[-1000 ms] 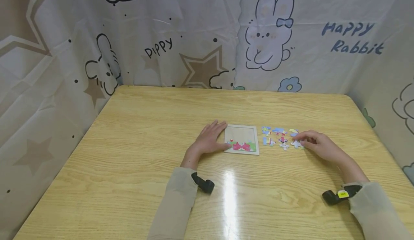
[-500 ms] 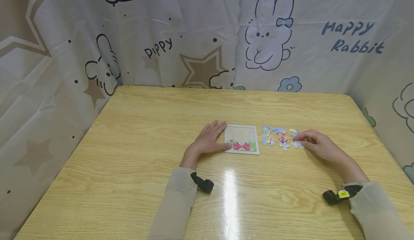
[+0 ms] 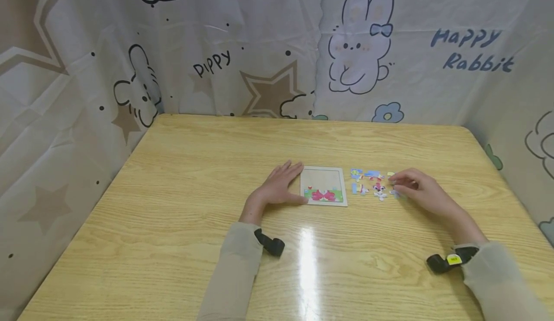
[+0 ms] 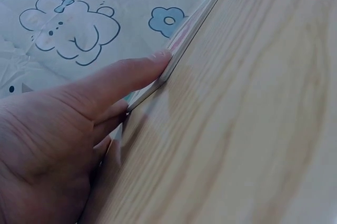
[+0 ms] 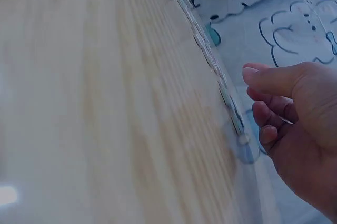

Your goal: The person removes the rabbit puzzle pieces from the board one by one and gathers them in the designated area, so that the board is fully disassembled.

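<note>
A square wooden puzzle tray lies at the middle of the table, its bottom row filled with a pink and green picture. At the tray's left side rests my left hand, fingers spread and fairly straight; its thumb touches the lower-left corner. Several puzzle pieces lie right of the tray, among them a blue and red one and one with a printed animal face. Above the rightmost pieces hovers my right hand, fingers loosely bent; no piece shows between them. It partly covers a pale blue piece.
The wood-grain table extends on every side of the tray and pieces. A printed fabric curtain hangs behind the table and along both sides.
My right hand has lifted a little and shifted slightly away from me, over the upper right piece. The left thumb has slid slightly toward the tray's near corner. The pieces look unmoved.
</note>
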Demonstrator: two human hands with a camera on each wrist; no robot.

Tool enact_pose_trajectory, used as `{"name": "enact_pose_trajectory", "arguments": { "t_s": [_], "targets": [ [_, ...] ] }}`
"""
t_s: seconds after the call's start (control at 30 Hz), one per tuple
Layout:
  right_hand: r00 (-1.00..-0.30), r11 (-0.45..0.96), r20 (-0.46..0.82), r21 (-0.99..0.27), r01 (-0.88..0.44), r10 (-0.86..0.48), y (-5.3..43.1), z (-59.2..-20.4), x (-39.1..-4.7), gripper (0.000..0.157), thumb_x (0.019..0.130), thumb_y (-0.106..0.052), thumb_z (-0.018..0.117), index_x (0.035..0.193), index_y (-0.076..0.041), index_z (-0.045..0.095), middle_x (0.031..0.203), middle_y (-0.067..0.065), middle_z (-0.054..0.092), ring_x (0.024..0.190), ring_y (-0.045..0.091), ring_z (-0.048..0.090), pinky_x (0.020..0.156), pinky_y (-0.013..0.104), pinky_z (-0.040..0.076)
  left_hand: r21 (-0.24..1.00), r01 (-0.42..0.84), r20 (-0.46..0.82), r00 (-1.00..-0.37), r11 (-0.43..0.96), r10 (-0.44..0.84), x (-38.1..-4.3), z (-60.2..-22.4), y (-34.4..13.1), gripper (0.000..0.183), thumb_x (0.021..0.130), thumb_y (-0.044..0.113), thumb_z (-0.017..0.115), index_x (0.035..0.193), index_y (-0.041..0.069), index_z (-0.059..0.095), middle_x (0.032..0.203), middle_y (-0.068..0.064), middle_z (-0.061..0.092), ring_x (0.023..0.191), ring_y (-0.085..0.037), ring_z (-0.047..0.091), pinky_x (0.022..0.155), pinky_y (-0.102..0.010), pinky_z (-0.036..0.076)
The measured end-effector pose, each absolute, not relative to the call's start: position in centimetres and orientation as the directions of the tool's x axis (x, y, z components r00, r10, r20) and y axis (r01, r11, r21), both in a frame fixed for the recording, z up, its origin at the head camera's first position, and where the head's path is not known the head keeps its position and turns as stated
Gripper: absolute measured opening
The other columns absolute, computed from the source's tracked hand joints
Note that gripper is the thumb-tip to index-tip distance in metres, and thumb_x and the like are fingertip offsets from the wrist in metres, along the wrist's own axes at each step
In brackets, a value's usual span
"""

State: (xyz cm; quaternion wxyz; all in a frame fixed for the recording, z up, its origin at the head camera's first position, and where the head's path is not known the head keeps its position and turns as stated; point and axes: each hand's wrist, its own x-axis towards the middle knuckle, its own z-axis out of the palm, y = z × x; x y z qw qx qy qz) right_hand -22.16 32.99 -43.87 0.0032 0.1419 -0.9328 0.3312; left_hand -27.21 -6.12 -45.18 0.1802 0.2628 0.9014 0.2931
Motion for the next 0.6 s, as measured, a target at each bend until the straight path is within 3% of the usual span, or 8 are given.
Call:
{"name": "enact_pose_trajectory", "arguments": {
  "t_s": [0.33,0.6],
  "targets": [
    [-0.923,0.65,0.114,-0.678,-0.343,-0.368,27.2,-44.3,-24.1,0.019,0.095,-0.012,0.063,0.112,-0.007,0.067,0.098,0.006,0.062,0.085,0.001,0.051,0.071,0.014,0.045,0.613,0.37,-0.181,-0.794,0.698,0.58,-27.0,-44.7,-6.2,0.097,0.083,0.044,0.074,0.158,0.016,0.018,0.167,0.003,0.012,0.156,-0.021,-0.003,0.129,-0.041,-0.003],
    [-0.897,0.625,0.05,-0.7,-0.345,-0.439,22.7,-44.1,-25.0,0.021,0.095,-0.016,0.064,0.114,-0.009,0.065,0.103,0.005,0.063,0.09,0.009,0.054,0.076,0.018,0.048,0.608,0.372,-0.185,-0.793,0.701,0.581,-27.0,-44.7,-6.1,0.097,0.084,0.045,0.074,0.158,0.017,0.018,0.167,0.004,0.012,0.156,-0.021,-0.003,0.129,-0.041,-0.002]
  ]
}}
